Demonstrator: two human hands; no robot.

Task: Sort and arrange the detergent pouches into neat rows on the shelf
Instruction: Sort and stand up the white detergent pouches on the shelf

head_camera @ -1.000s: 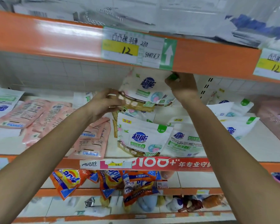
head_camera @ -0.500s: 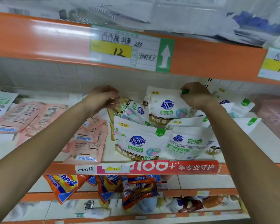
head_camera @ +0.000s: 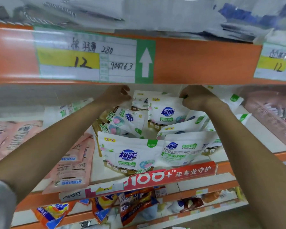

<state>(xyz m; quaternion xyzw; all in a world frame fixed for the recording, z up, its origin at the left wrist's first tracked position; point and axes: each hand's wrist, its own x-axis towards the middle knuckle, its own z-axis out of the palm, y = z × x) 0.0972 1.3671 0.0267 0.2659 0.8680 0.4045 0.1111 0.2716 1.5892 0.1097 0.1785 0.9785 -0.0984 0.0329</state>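
**Surroundings.** The orange rail of the upper shelf carries a handwritten price label. It crosses just above both hands and cuts off their knuckles. Flat pink pouches lie under the left forearm, and a pink basket sits beyond the right hand.

**Pouches.** On the shelf, an upright white pouch stands between the hands. Sideways pouches lean just below the left hand. A front pouch stands between the forearms, behind a red strip.

**Right hand**. The arm is extended and the fingers pinch the top right corner of the upright white pouch.

**Left hand**. The arm is extended and the fingers are curled beside the top edge of a rear pouch. Whether this hand grasps anything cannot be told.
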